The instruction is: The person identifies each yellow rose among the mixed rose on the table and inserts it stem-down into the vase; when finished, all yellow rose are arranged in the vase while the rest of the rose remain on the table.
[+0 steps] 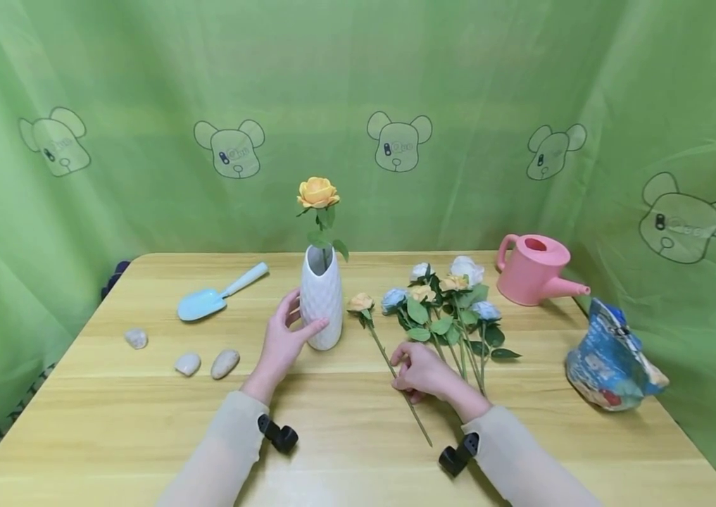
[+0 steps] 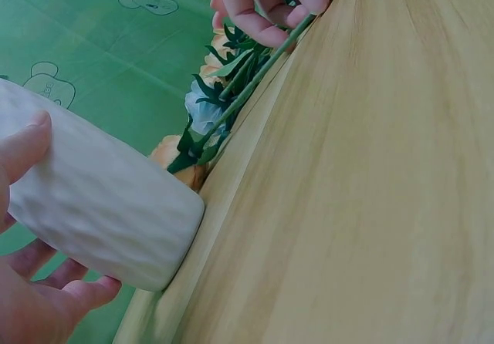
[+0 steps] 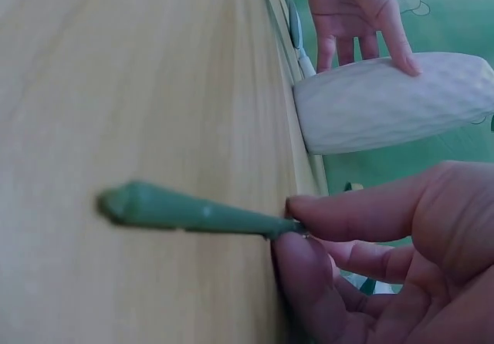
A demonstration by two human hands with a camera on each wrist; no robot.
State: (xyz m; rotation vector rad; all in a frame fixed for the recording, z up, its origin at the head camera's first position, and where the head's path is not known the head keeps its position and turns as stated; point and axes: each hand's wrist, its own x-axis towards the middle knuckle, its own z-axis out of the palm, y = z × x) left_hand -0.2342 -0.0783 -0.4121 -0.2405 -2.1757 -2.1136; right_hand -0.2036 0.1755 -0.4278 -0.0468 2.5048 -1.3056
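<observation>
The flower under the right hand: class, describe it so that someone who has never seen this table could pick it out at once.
Start at the white vase in the middle of the wooden table, steadied by the left hand. Just right of it lies a single orange rose whose long bare stem runs towards the right hand, which pinches it. Unlike the bunch of flowers further right, it lies alone.

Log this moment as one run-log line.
left hand: holds vase | right hand: pinches rose stem on table | vase: upright, one orange rose in it
</observation>
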